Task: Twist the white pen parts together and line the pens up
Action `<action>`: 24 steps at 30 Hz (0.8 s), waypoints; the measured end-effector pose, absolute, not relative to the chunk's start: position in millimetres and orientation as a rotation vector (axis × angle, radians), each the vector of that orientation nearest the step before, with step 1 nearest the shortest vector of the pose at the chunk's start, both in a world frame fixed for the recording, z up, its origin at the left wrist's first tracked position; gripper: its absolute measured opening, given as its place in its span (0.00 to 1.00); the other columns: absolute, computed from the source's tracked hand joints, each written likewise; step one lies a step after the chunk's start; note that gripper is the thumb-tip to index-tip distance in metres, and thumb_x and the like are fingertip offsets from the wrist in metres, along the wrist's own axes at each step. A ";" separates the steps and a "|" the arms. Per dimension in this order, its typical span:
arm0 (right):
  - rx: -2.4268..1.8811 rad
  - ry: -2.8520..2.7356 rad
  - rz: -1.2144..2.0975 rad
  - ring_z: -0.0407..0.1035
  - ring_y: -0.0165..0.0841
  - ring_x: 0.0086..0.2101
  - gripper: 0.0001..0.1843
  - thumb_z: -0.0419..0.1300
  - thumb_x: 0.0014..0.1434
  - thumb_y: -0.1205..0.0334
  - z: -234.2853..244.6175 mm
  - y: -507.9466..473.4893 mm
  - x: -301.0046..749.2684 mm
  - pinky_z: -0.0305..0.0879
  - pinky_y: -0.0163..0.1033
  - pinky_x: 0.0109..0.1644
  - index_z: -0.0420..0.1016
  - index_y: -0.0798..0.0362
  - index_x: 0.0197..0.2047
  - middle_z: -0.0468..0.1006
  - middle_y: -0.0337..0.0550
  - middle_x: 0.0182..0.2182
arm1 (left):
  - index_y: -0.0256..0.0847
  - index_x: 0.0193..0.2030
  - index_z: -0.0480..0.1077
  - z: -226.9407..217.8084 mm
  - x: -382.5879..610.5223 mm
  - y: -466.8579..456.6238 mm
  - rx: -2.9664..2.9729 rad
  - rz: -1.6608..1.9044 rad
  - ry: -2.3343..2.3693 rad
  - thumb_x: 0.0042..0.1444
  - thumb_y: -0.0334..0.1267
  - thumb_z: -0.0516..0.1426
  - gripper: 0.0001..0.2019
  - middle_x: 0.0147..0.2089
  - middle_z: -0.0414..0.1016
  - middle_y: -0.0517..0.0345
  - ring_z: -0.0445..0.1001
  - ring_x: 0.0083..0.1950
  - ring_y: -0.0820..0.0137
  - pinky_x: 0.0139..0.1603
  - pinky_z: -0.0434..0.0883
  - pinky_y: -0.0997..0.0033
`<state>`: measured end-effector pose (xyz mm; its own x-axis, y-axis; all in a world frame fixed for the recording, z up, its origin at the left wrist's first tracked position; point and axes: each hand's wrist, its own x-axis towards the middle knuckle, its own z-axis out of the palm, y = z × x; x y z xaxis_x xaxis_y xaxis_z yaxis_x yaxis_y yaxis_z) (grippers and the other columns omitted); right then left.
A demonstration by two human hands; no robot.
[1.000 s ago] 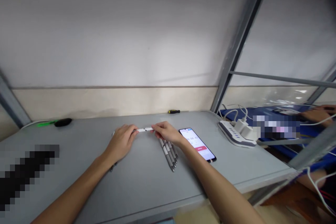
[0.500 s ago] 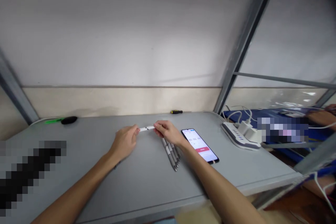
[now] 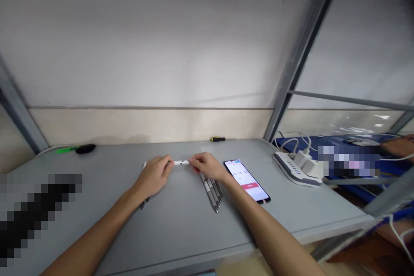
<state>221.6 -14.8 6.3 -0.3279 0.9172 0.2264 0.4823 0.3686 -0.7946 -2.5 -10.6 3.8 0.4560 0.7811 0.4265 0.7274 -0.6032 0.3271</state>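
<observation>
A white pen [image 3: 181, 163] with dark marks lies level between my two hands, just over the grey desk [image 3: 181, 233]. My left hand [image 3: 155, 175] is closed on its left end. Fingers of my right hand [image 3: 206, 166] pinch the right end. Several grey-and-white pens [image 3: 211, 194] lie side by side under and below my right hand, tips toward me. Beneath my left hand and wrist, dark pen tips [image 3: 142, 205] stick out; the rest of those pens is mostly hidden.
Right of my right hand lies a phone [image 3: 247, 181] with a lit timer. A power strip [image 3: 296, 168] with white plugs sits at the right edge. A small screwdriver [image 3: 218, 139] and a black-and-green object [image 3: 85, 148] lie along the wall. Another person's hand [image 3: 399, 146] shows far right.
The pen between my hands has tipped from slightly slanted to nearly level. My left hand has shifted slightly, showing more of the pen tips under it.
</observation>
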 end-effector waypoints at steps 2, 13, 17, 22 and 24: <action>-1.140 -1.935 0.757 0.59 0.27 0.25 0.12 0.56 0.59 0.56 5.4 -13.1 222.4 0.56 0.33 0.29 0.70 0.55 0.30 0.68 0.36 0.24 | 0.43 0.36 0.64 4.7 -1.8 -12.1 2.610 0.809 1.336 0.64 0.43 0.44 0.12 0.32 0.69 0.59 0.67 0.34 0.68 0.36 0.60 0.70; -1.126 -1.939 0.751 0.58 0.26 0.24 0.14 0.56 0.59 0.52 9.0 -16.7 221.9 0.55 0.33 0.28 0.73 0.55 0.34 0.67 0.36 0.23 | 0.42 0.34 0.63 5.3 -0.6 -14.2 2.653 0.827 1.304 0.64 0.40 0.45 0.11 0.32 0.68 0.60 0.66 0.33 0.69 0.34 0.58 0.70; -1.126 -1.841 0.695 0.62 0.27 0.28 0.17 0.62 0.54 0.54 9.5 -16.9 220.5 0.60 0.33 0.33 0.73 0.53 0.44 0.72 0.39 0.32 | 0.42 0.37 0.64 3.8 -0.9 -12.9 2.658 0.833 1.282 0.65 0.40 0.43 0.12 0.33 0.69 0.58 0.67 0.35 0.68 0.36 0.59 0.70; -1.190 -1.889 0.717 0.62 0.29 0.26 0.14 0.56 0.58 0.53 12.3 -18.1 219.8 0.58 0.34 0.32 0.74 0.56 0.32 0.71 0.39 0.25 | 0.42 0.40 0.66 0.6 -1.1 -9.6 2.683 0.825 1.247 0.65 0.40 0.43 0.12 0.35 0.71 0.56 0.68 0.38 0.67 0.38 0.61 0.69; -1.111 -1.884 0.663 0.64 0.29 0.30 0.10 0.61 0.54 0.57 13.5 -18.7 219.6 0.59 0.34 0.34 0.74 0.55 0.36 0.72 0.39 0.29 | 0.42 0.40 0.66 0.6 -0.8 -9.5 2.680 0.809 1.243 0.65 0.40 0.43 0.12 0.35 0.71 0.57 0.68 0.37 0.67 0.37 0.61 0.69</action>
